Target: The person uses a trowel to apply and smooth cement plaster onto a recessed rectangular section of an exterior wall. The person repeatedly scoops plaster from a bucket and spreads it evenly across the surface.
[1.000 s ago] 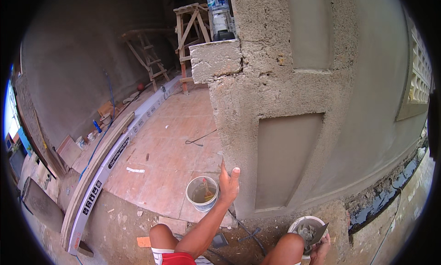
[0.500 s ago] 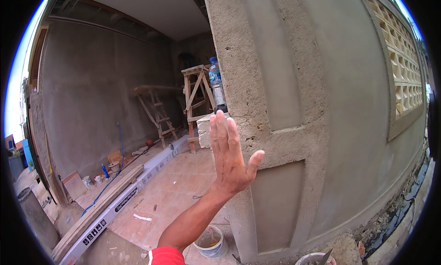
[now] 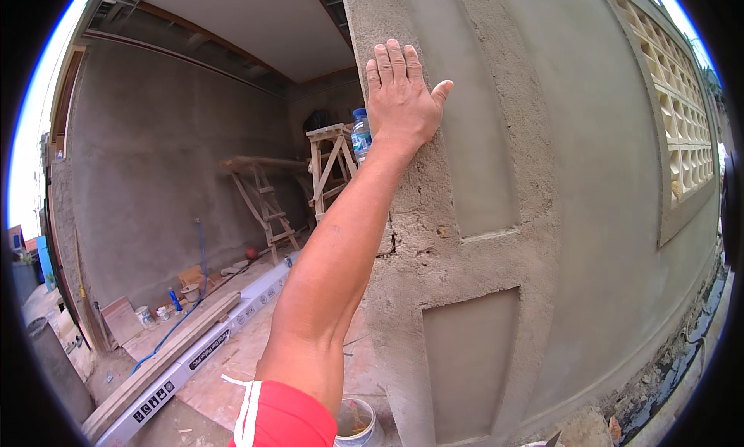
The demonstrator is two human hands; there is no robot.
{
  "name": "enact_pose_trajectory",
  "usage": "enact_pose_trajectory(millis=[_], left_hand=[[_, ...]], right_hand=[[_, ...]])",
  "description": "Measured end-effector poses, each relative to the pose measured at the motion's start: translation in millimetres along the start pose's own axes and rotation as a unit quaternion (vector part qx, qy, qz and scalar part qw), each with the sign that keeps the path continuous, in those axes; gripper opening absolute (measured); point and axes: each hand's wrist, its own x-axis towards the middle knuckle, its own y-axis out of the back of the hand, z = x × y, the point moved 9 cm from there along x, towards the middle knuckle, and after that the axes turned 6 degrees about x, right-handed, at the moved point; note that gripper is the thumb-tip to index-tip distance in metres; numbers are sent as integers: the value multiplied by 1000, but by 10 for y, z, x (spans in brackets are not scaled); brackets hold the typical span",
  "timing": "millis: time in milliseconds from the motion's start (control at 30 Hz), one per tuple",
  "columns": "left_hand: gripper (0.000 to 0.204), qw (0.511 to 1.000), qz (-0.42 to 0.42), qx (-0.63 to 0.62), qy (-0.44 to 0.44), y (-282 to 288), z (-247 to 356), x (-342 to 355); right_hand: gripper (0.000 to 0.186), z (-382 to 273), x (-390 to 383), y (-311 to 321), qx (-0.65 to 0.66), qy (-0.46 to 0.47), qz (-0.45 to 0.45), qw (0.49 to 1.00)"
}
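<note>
My left hand (image 3: 404,106) is raised with its fingers up and the thumb out to the right. Its back faces me, and the palm lies on or close to the rough cement border (image 3: 484,265) of the wall; contact itself is hidden. Nothing shows in the hand. Just left of my wrist stands a clear plastic bottle (image 3: 360,137) with a blue cap, partly covered by my forearm. Right of the hand runs a smooth recessed panel (image 3: 442,67), with another recessed panel (image 3: 470,362) below. My right hand is out of the picture.
A white bucket (image 3: 369,435) sits low beside my red sleeve. A pointed metal tip (image 3: 553,438) shows at the bottom edge. Wooden trestles (image 3: 267,211), a long printed carton (image 3: 174,385) and a blue hose (image 3: 167,335) are at left. A patterned block vent (image 3: 682,98) is at right.
My left hand has moved up along the wall's border, from beside the ledge to above the bottle. More of my forearm and sleeve now shows. The fingers stay extended.
</note>
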Motion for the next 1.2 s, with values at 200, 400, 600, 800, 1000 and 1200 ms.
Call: enact_pose_trajectory(millis=[200,400,600,800,1000,1200], left_hand=[[81,1000,0,-10,2,36,-29,-12],[80,1000,-14,-19,4,80,-21,-44],[72,991,56,-115,-34,431,9,-148],[56,921,-21,-349,-170,1151,866,-1378],[60,478,-598,-514,-387,1965,1798,-4695],[58,378,-730,-499,-274,2173,1745,-5741]], right_hand=[[41,34,5,16,7,-3,-1,1000],[39,49,-23,57,11,-6,-3,1000],[38,33,-50,55,20,-2,-8,1000],[38,80,-127,181,38,3,-1,999],[38,155,-27,54,52,-7,-33,998],[37,-10,-152,219,32,12,20,999]])
